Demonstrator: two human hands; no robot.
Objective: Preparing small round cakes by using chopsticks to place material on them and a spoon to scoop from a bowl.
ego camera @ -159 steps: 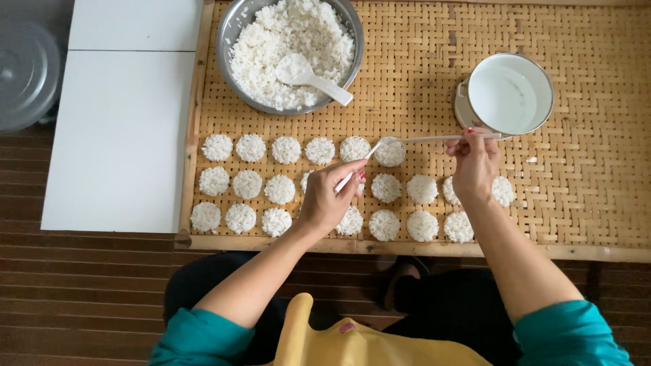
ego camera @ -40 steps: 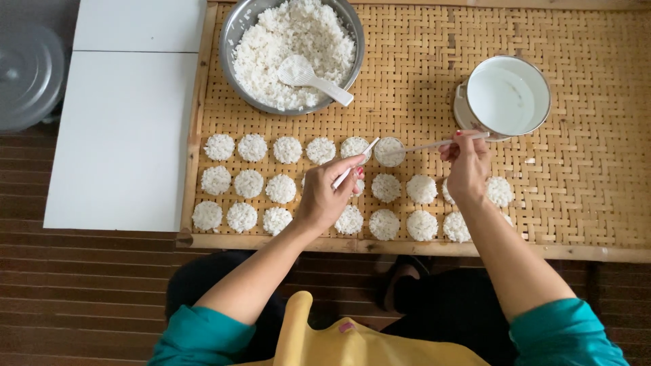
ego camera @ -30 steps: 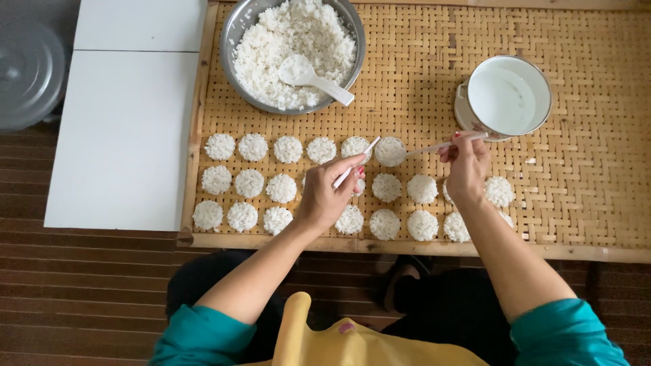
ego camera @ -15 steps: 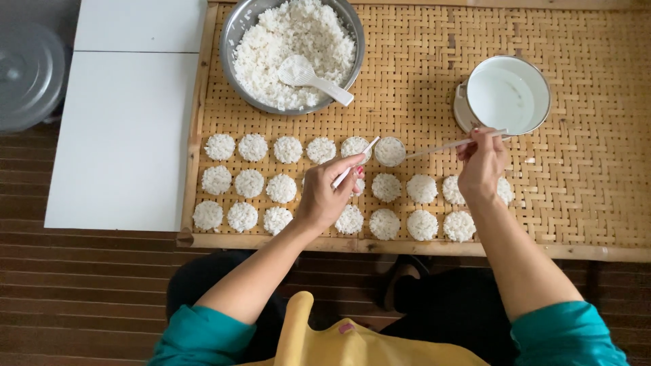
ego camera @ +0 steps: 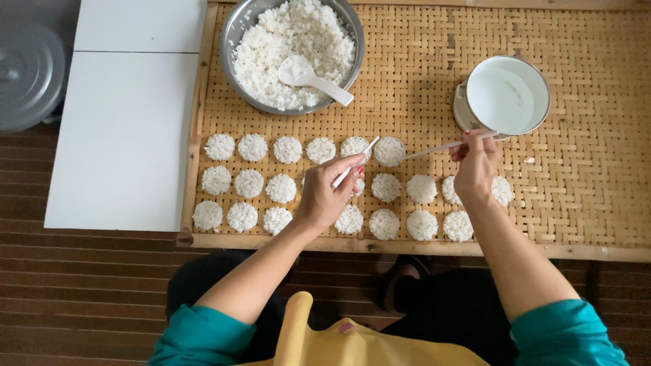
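Pinching a thin white stick [ego camera: 354, 166], the left hand [ego camera: 327, 198] is closed around its lower end; the right hand [ego camera: 477, 165] grips a long-handled ring mould [ego camera: 389, 151] by the far end of its handle. The mould sits on the woven bamboo tray [ego camera: 583, 196], top row of rice cakes [ego camera: 251, 147]. Rice looks soft, sticky, crumbly; the tools look light and stiff, best held by their handles. Steel rice bowl [ego camera: 239, 34] and white water pot [ego camera: 508, 95] sit behind.

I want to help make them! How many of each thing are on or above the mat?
Round rice patties showing: 21
Metal bowl of rice: 1
White paddle: 1
White cup: 1
Thin white sticks, in left hand and right hand: 2
Total: 26
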